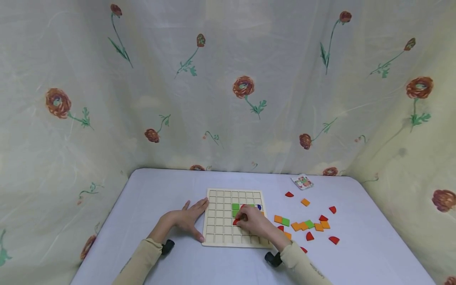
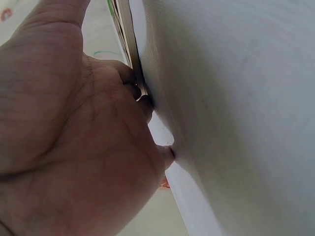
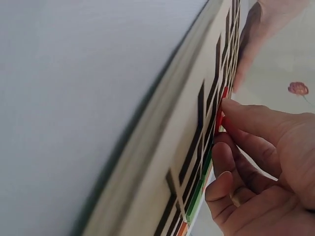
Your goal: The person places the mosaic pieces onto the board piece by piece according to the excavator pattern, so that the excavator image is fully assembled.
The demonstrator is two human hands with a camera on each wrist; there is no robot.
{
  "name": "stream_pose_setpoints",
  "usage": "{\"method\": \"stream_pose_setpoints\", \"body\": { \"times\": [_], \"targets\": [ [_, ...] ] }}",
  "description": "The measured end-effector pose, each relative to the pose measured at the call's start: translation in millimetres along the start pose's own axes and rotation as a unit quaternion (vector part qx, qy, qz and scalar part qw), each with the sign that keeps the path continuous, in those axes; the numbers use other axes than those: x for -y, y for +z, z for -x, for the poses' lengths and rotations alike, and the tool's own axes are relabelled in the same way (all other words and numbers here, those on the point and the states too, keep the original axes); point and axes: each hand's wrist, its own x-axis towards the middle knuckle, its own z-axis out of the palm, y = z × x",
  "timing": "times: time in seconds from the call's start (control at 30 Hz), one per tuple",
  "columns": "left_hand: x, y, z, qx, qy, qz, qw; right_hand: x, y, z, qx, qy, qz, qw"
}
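1. Red tile (image 1: 236, 222) right at the fingertips of the right hand (image 1: 254, 223), pinched against a cell of the wooden grid board (image 1: 215, 231); green tiles (image 1: 235, 206) just beyond the fingers.
2. Right fingers curled narrow around the red tile's edge; in the right wrist view, thumb (image 3: 256, 120) pressing it onto the board.
3. Left hand (image 1: 187, 218) flat, fingers straight and spread, resting against the board's left edge.
4. Flat, pale wood board with square recesses; loose orange, green and red tiles (image 1: 309, 225) well right of the grip on the smooth white table (image 1: 160, 190).
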Motion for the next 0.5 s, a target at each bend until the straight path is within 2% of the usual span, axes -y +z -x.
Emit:
{"method": "stream_pose_setpoints", "body": {
  "times": [0.27, 0.5],
  "targets": [
    [-1.5, -0.5, -1.0, -0.002, -0.003, -0.001, 1.0000, -2.2, -2.5, 3.9, -0.007, -0.016, 0.006, 1.000],
    [-0.7, -0.5, -1.0, 0.001, 0.002, 0.002, 1.0000, -9.1, -6.9, 8.8, -0.025, -0.013, 0.013, 1.000]
  ]
}}
